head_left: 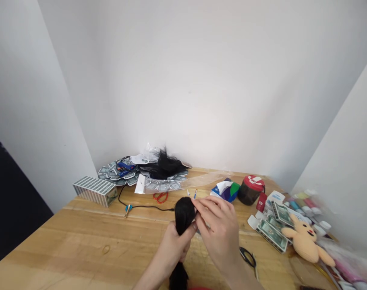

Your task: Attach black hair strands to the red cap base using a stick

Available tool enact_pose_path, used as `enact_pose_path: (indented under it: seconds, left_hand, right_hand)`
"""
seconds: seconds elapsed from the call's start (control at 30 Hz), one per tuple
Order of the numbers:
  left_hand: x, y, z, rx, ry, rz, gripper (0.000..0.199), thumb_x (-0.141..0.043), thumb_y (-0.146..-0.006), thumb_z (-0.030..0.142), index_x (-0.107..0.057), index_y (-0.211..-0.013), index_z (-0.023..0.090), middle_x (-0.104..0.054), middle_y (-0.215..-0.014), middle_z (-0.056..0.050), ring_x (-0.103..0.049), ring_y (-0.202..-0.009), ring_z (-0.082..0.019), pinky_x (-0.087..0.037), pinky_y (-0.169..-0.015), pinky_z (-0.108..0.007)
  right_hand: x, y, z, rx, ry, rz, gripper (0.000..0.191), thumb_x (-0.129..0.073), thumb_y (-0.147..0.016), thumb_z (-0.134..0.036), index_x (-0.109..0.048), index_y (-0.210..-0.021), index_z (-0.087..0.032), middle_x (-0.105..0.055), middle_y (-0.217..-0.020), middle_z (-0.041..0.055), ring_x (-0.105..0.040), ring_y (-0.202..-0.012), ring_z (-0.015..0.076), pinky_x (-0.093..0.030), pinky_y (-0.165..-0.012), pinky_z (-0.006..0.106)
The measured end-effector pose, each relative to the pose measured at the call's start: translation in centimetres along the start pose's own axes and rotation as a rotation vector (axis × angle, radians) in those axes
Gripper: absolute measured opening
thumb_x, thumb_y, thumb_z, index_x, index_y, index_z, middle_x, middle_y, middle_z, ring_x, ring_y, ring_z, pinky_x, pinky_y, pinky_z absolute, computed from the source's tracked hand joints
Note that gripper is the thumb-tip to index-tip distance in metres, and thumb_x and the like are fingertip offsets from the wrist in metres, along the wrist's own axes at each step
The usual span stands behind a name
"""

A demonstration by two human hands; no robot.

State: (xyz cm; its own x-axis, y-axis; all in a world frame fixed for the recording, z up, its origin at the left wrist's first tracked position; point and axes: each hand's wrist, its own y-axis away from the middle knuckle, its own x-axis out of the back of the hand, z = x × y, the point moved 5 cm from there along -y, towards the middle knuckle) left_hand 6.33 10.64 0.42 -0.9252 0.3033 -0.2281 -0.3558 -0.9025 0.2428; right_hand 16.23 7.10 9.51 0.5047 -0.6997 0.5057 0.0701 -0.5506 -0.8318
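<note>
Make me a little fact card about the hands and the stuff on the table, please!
Left hand: wrapped around a black hair bundle
Right hand: fingertips at the bundle's upper right side
Table: wooden
Back: more loose black hair
Right side: plush toy, red-topped container

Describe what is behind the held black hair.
Beyond the hair, the table and a black cable near its left edge show; whatever the hair covers cannot be seen.
</note>
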Motion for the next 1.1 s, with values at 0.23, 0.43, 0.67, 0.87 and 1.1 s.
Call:
enact_pose_path:
  seconds: [0.23, 0.43, 0.67, 0.87, 1.1]
  left_hand:
    - [-0.4, 0.0, -0.8, 0.12, 0.106, -0.04, 0.05, -0.054, -0.094, 0.032, -0.032, -0.051, 0.019, -0.021, -0.037, 0.015, -0.014, -0.028, -0.002, -0.013, -0.03, -0.016]
    - [-0.8, 0.1, -1.0, 0.149, 0.267, -0.076, 0.05, -0.057, -0.09, 0.042, -0.03, -0.054, 0.02, -0.018, -0.039, 0.015, -0.01, -0.03, -0.002, -0.009, -0.031, -0.017]
    - [-1.4, 0.2, -0.8, 0.18, 0.41, -0.104, 0.074, -0.075, -0.036, 0.075, -0.029, -0.057, 0.022, -0.019, -0.033, 0.017, -0.007, -0.031, 0.0, -0.001, -0.032, -0.017]
    - [-1.4, 0.1, -1.3, 0.282, 0.475, -0.109, 0.077, -0.06, -0.034, 0.089, -0.029, -0.056, 0.022, -0.016, -0.032, 0.016, -0.003, -0.032, 0.0, 0.001, -0.033, -0.017]
    - [-1.5, 0.1, -1.4, 0.295, 0.487, -0.077, 0.075, -0.058, -0.038, 0.089, -0.03, -0.056, 0.022, -0.017, -0.032, 0.015, -0.004, -0.033, 0.0, 0.001, -0.034, -0.017]
  right_hand:
    - [-0.5, 0.0, -0.2, 0.032, 0.049, 0.123, 0.019, -0.055, -0.086, -0.01, -0.07, -0.092, -0.021, -0.075, -0.082, 0.0028, -0.06, -0.087, 0.0247, -0.039, -0.081, 0.039]
    - [-0.7, -0.1, -0.1, 0.035, 0.068, 0.125, 0.013, -0.058, -0.083, -0.008, -0.066, -0.084, -0.019, -0.074, -0.082, 0.0042, -0.059, -0.089, 0.0255, -0.038, -0.081, 0.04]
    - [-1.2, 0.0, 0.3, 0.042, 0.088, 0.102, 0.01, -0.056, -0.087, -0.011, -0.062, -0.083, -0.018, -0.069, -0.084, 0.0004, -0.058, -0.091, 0.022, -0.04, -0.082, 0.039]
    - [-1.4, 0.2, 0.1, 0.082, 0.094, 0.103, 0.009, -0.055, -0.087, -0.011, -0.06, -0.083, -0.018, -0.066, -0.087, 0.0007, -0.058, -0.092, 0.0215, -0.041, -0.082, 0.04]
    - [-1.4, 0.2, 0.1, 0.108, 0.139, 0.134, 0.011, -0.054, -0.089, -0.013, -0.063, -0.092, -0.018, -0.06, -0.096, 0.0026, -0.055, -0.092, 0.0218, -0.043, -0.08, 0.041]
